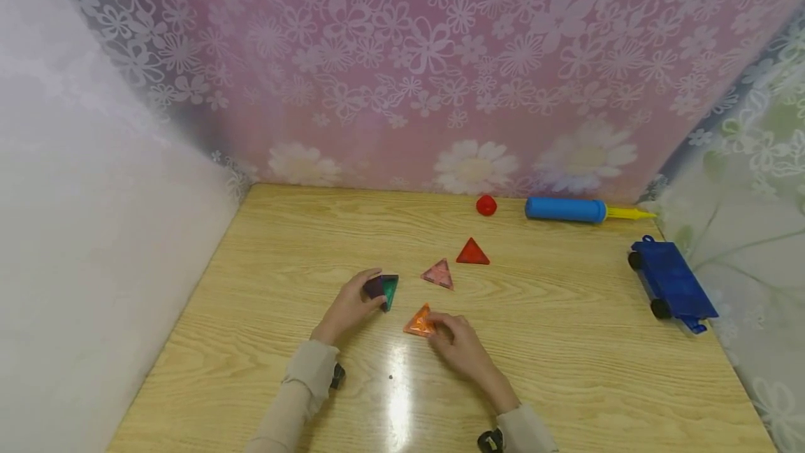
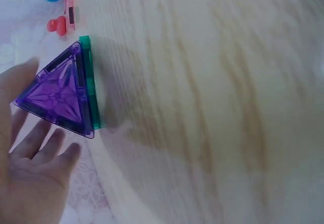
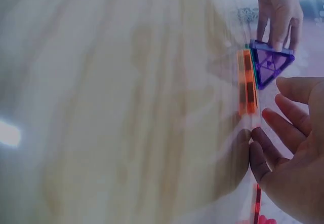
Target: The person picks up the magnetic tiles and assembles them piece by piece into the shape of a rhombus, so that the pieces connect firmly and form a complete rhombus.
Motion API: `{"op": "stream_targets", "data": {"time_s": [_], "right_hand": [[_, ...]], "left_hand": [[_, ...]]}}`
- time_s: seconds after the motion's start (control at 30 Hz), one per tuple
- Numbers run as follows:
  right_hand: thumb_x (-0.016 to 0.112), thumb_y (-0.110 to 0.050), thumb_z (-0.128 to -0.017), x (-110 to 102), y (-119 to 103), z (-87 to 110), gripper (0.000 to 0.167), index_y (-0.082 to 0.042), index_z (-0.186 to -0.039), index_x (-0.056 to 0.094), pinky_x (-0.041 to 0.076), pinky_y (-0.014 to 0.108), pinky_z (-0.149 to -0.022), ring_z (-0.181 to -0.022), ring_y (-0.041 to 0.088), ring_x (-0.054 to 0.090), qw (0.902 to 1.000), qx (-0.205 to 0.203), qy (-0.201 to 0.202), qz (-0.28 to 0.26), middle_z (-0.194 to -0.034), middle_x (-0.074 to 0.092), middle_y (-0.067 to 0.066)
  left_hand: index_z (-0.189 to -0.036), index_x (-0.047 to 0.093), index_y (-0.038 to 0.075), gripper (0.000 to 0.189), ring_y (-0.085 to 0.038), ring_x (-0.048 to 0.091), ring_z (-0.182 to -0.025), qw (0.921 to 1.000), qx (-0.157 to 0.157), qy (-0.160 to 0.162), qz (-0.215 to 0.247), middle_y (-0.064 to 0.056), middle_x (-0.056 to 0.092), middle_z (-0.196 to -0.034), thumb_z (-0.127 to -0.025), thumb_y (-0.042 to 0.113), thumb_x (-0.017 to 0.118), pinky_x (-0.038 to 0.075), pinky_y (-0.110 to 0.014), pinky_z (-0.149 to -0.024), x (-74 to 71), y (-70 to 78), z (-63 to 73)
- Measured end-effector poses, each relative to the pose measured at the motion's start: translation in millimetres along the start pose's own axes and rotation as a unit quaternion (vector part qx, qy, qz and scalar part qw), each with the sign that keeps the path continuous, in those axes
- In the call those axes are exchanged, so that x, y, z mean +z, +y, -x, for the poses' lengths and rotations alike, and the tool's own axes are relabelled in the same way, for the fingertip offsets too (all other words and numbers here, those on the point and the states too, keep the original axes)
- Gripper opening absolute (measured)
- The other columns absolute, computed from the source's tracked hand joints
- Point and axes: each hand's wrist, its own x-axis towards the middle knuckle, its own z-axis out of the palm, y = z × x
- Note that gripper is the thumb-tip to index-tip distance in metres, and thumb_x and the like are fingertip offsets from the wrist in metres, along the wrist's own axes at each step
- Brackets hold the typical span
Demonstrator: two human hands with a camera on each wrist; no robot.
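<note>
My left hand (image 1: 348, 308) pinches a purple triangular magnetic tile (image 2: 56, 93) by its upper corner. It stands raised along the edge of a green triangular tile (image 1: 390, 290) that lies flat on the table. To the right, an orange triangular tile (image 1: 418, 323) lies flat, with the fingertips of my right hand (image 1: 464, 349) right at its right side. In the right wrist view these fingers (image 3: 288, 133) are loosely bent, with nothing between them and the thumb. Beyond the hands lie a pink triangular tile (image 1: 439, 274) and a red one (image 1: 473, 253).
On the wooden table (image 1: 283, 229), a small red rounded object (image 1: 486, 205) and a blue hand pump with yellow nozzle (image 1: 566, 210) lie at the back. A blue toy cart (image 1: 673, 282) with black wheels rests at the right edge. A flowered curtain (image 1: 440, 75) hangs behind.
</note>
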Motion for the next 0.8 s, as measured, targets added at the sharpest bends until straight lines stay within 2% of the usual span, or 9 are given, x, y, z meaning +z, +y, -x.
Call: {"op": "stream_targets", "data": {"time_s": [0.1,0.2,0.27,0.37,0.47,0.53,0.57,0.7,0.8], "right_hand": [[0.066,-0.015,-0.09,-4,3,-1.3,0.03,-0.007,-0.118,0.065,0.041,0.052,-0.098,-0.114,0.031,0.052,0.9999,-0.001,0.012,0.001,-0.121,0.064,0.007],[0.065,-0.017,-0.09,-10,5,-2.8,0.031,-0.005,-0.119,0.064,0.039,0.053,-0.101,-0.118,0.034,0.051,0.9998,0.001,0.017,0.004,-0.122,0.063,0.011],[0.065,-0.018,-0.09,-13,7,-3.9,0.032,-0.004,-0.12,0.063,0.038,0.054,-0.102,-0.119,0.036,0.05,0.9998,0.005,0.019,0.006,-0.122,0.062,0.013],[0.066,-0.017,-0.09,-17,10,-6.3,0.034,-0.003,-0.121,0.062,0.036,0.052,-0.104,-0.122,0.036,0.048,0.9997,0.011,0.019,0.009,-0.124,0.06,0.014],[0.065,-0.015,-0.09,-20,13,-8.9,0.034,-0.003,-0.122,0.061,0.035,0.052,-0.105,-0.123,0.036,0.048,0.9997,0.008,0.021,0.012,-0.126,0.059,0.015],[0.066,-0.013,-0.089,-22,15,-11.4,0.034,-0.002,-0.121,0.061,0.036,0.052,-0.105,-0.123,0.036,0.048,0.9995,-0.006,0.027,0.016,-0.126,0.059,0.016],[0.066,-0.012,-0.089,-23,16,-12.9,0.034,-0.001,-0.121,0.061,0.036,0.053,-0.105,-0.124,0.037,0.047,0.9993,-0.011,0.029,0.019,-0.126,0.059,0.016],[0.067,-0.01,-0.088,-25,21,-19.6,0.035,0.0,-0.121,0.06,0.036,0.054,-0.104,-0.123,0.038,0.047,0.998,-0.037,0.037,0.036,-0.127,0.057,0.019],[0.067,-0.009,-0.087,-28,25,-25.1,0.037,0.001,-0.122,0.059,0.036,0.056,-0.103,-0.123,0.039,0.047,0.9965,-0.053,0.037,0.052,-0.128,0.056,0.02]], "left_hand": [[-0.136,0.047,0.003,0.05,-0.036,0.041,-0.131,0.9988,0.041,0.025,-0.009,-0.017,0.046,-0.14,-0.091,0.013,0.065,0.037,-0.051,-0.105,-0.2,4.4,1.2],[-0.129,0.053,0.002,0.041,-0.036,0.042,-0.13,0.992,0.109,0.058,-0.029,-0.018,0.05,-0.136,-0.091,0.007,0.064,0.038,-0.051,-0.104,1.0,11.9,2.0],[-0.124,0.056,-0.001,0.036,-0.038,0.043,-0.128,0.9811,0.17,0.075,-0.054,-0.021,0.052,-0.132,-0.089,0.002,0.065,0.038,-0.051,-0.104,3.6,17.3,2.5],[-0.116,0.059,-0.005,0.034,-0.041,0.047,-0.123,0.9578,0.259,0.088,-0.089,-0.024,0.055,-0.125,-0.083,-0.006,0.066,0.041,-0.048,-0.102,10.7,25.9,4.5],[-0.115,0.06,-0.005,0.035,-0.04,0.048,-0.121,0.944,0.303,0.075,-0.108,-0.022,0.057,-0.123,-0.081,-0.007,0.068,0.041,-0.042,-0.103,20.6,33.6,10.1],[-0.117,0.06,-0.003,0.036,-0.037,0.048,-0.122,0.9435,0.307,0.057,-0.11,-0.02,0.057,-0.124,-0.082,-0.005,0.069,0.04,-0.039,-0.105,28.1,37.5,14.2],[-0.118,0.06,-0.003,0.036,-0.037,0.048,-0.123,0.9468,0.301,0.042,-0.106,-0.019,0.057,-0.126,-0.083,-0.004,0.068,0.04,-0.039,-0.105,31.5,39.3,16.4],[-0.13,0.053,-0.001,0.04,-0.029,0.043,-0.13,0.9769,0.196,-0.063,-0.058,-0.014,0.052,-0.136,-0.093,0.008,0.061,0.037,-0.039,-0.107,41.2,43.4,24.9],[-0.138,0.046,0.003,0.044,-0.024,0.047,-0.125,0.9846,0.117,-0.126,-0.031,-0.009,0.05,-0.137,-0.098,0.017,0.055,0.041,-0.036,-0.104,46.2,41.8,27.7]]}}
